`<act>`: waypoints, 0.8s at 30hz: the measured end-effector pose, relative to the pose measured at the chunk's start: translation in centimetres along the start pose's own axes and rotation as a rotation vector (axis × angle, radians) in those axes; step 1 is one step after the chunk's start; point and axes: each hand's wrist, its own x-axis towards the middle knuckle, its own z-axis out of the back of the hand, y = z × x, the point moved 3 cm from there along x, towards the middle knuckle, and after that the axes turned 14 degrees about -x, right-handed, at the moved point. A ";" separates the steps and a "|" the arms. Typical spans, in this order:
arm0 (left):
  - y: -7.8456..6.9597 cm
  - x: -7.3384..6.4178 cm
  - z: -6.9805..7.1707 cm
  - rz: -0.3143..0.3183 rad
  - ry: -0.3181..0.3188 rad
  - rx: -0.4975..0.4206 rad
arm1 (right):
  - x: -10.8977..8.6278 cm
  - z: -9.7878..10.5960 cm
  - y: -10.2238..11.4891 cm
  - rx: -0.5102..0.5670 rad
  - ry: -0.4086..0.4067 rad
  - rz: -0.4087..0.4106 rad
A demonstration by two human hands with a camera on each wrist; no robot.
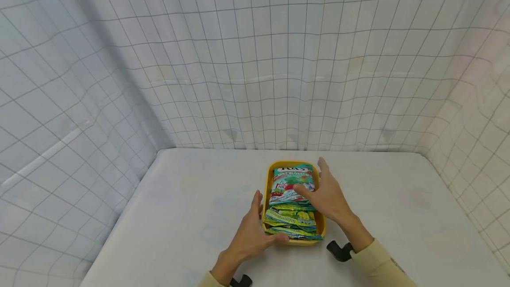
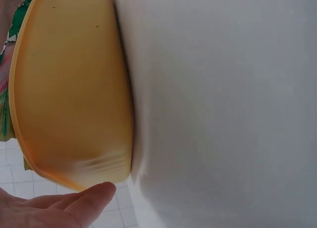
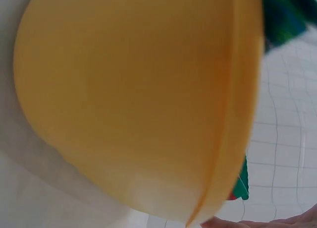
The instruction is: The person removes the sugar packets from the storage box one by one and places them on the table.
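Note:
A yellow plastic bin (image 1: 292, 162) sits on the table, filled with candy bags. On top at the far end lies a teal bag (image 1: 292, 184) printed "Mint Blossom"; yellow-green bags (image 1: 288, 219) fill the near end. My left hand (image 1: 249, 236) is at the bin's left near corner, fingers extended along the side and thumb by the near rim. My right hand (image 1: 328, 196) is at the right side, its fingers reaching forward and its thumb over the teal bag. The left wrist view shows fingertips (image 2: 101, 191) by the bin's wall (image 2: 74, 89). Contact cannot be made out clearly.
White cloth covers the table (image 1: 191, 198). White grid-lined sheets (image 1: 279, 56) hang at the back and both sides. A black curved piece (image 1: 340, 251) is at the right wrist, and another (image 1: 242, 281) at the left.

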 end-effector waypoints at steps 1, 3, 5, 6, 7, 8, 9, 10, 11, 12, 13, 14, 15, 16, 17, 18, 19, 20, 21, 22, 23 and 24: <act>0.0 0.0 -0.1 0.002 0.000 -0.004 | 0.1 -0.1 0.0 0.002 0.002 -0.001; 0.1 0.1 -0.2 0.011 0.000 -0.005 | 0.1 -0.4 0.0 0.009 0.009 -0.002; 0.1 0.1 -0.3 0.020 -0.003 0.002 | 0.1 -0.6 0.0 0.023 0.021 -0.005; 0.2 0.1 -0.3 0.023 -0.004 0.001 | 0.2 -0.8 0.0 0.033 0.027 -0.005; 0.2 0.2 -0.4 0.021 -0.006 0.002 | 0.1 -0.9 0.0 0.039 0.034 -0.005; 0.3 0.2 -0.4 0.021 -0.007 0.003 | 0.1 -1.0 0.0 0.044 0.040 -0.005; 0.3 0.2 -0.5 0.019 -0.007 0.007 | 0.1 -1.1 0.0 0.049 0.044 -0.003; 0.4 0.2 -0.5 0.018 -0.006 0.007 | 0.2 -1.2 0.1 0.054 0.047 -0.004; 0.4 0.3 -0.6 0.016 -0.005 0.007 | 0.2 -1.3 0.1 0.055 0.047 -0.002; 0.5 0.3 -0.6 0.014 -0.004 0.004 | 0.2 -1.4 0.1 0.054 0.047 0.002; 0.5 0.3 -0.6 0.012 -0.003 0.004 | 0.2 -1.5 0.1 0.058 0.049 0.008; 0.6 0.4 -0.7 0.014 0.000 0.004 | 0.3 -1.6 0.1 0.067 0.048 0.012; 0.6 0.4 -0.7 0.014 0.005 0.003 | 0.3 -1.7 0.1 0.076 0.048 0.019; 0.6 0.4 -0.8 0.013 0.009 -0.001 | 0.4 -1.8 0.0 0.088 0.048 0.022; 0.6 0.4 -0.8 0.012 0.014 -0.006 | 0.4 -1.9 0.0 0.097 0.048 0.025; 0.6 0.4 -0.8 0.011 0.021 -0.012 | 0.5 -1.9 -0.1 0.107 0.051 0.023; 0.5 0.4 -0.9 0.006 0.027 -0.013 | 0.5 -2.0 -0.1 0.115 0.053 0.018; 0.5 0.4 -0.9 0.002 0.034 -0.013 | 0.6 -2.1 -0.2 0.115 0.052 0.008; 0.4 0.4 -0.9 -0.005 0.041 -0.017 | 0.6 -2.2 -0.3 0.111 0.053 -0.002; 0.3 0.4 -0.9 -0.014 0.046 -0.020 | 0.6 -2.3 -0.4 0.107 0.055 -0.014; 0.3 0.5 -0.9 -0.020 0.050 -0.019 | 0.7 -2.3 -0.4 0.105 0.059 -0.027; 0.2 0.5 -0.9 -0.026 0.053 -0.016 | 0.7 -2.4 -0.4 0.103 0.061 -0.035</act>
